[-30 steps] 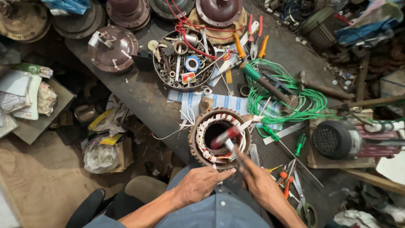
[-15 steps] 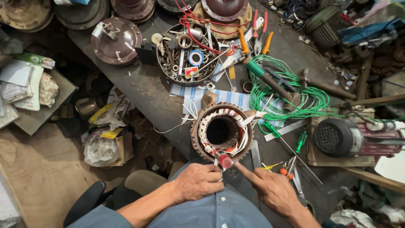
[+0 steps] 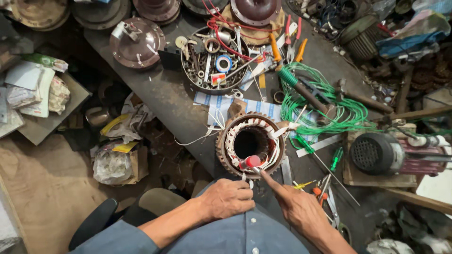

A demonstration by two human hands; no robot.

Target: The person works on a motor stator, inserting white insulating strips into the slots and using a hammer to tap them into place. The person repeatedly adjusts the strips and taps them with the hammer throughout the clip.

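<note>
A round motor stator point(image 3: 251, 144) with copper windings and white insulation lies on the dark workbench point(image 3: 169, 101) just ahead of me. A red-handled tool point(image 3: 252, 162) rests at its near rim. My right hand point(image 3: 299, 209) points its index finger at the base of that tool, touching the stator's near edge. My left hand point(image 3: 226, 198) is curled into a loose fist just below the stator, pinching a thin white strip that runs up to the rim. White wire leads trail left from the stator.
A round tray of small parts point(image 3: 214, 66) sits behind the stator. Green wire coils point(image 3: 329, 108) and a hammer lie to the right, with screwdrivers point(image 3: 336, 157) and a grey motor point(image 3: 381, 153). Metal end covers point(image 3: 137, 43) line the back; clutter and bags fill the floor at left.
The red-handled tool went from inside the stator bore to its near rim. Both hands drew back toward me; my right hand let go of the tool and now points with one finger.
</note>
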